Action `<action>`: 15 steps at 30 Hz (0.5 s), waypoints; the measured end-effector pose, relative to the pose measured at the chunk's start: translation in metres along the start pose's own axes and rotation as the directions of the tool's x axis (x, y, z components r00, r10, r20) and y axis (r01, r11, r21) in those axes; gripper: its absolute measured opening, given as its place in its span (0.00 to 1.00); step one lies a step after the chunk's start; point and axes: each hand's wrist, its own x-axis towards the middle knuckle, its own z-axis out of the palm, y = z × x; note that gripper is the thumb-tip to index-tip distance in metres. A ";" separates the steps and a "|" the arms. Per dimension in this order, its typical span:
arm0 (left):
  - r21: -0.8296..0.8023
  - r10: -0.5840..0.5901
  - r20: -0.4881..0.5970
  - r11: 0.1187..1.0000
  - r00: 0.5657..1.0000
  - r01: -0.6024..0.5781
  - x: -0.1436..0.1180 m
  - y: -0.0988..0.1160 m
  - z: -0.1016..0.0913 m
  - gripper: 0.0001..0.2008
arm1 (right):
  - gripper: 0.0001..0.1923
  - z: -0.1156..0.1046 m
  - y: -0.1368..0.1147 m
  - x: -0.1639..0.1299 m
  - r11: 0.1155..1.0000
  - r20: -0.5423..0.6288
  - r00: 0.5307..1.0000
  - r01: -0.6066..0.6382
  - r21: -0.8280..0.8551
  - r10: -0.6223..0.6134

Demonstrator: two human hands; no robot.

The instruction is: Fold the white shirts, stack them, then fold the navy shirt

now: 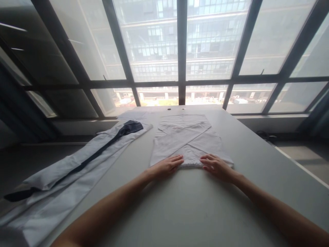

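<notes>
We find the white garment (pixel 189 140) lying part-folded at the table's (pixel 195 206) centre. Our left hand (pixel 168 165) and right hand (pixel 216 166) rest flat and open on its near hem, gripping nothing. Risk: uneven pressure could skew the crossed folds. A white and dark garment (pixel 84 157) lies well left.

Pale trousers with dark side stripe (pixel 84 161) lie flat along left side of grey table (pixel 195 206). Large dark-framed window (pixel 180 51) behind; buildings outside.
</notes>
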 end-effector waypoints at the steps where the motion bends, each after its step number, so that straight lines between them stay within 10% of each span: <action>1: 0.004 -0.001 0.011 1.000 1.000 0.001 0.000 0.001 -0.001 0.24 | 0.15 0.000 -0.001 0.001 1.000 0.006 1.000 -0.009 -0.021 0.010; 15: 0.104 -0.090 -0.057 0.990 0.994 0.096 -0.001 -0.001 -0.003 0.27 | 0.14 -0.006 -0.015 0.004 0.989 0.036 0.997 -0.063 -0.133 0.068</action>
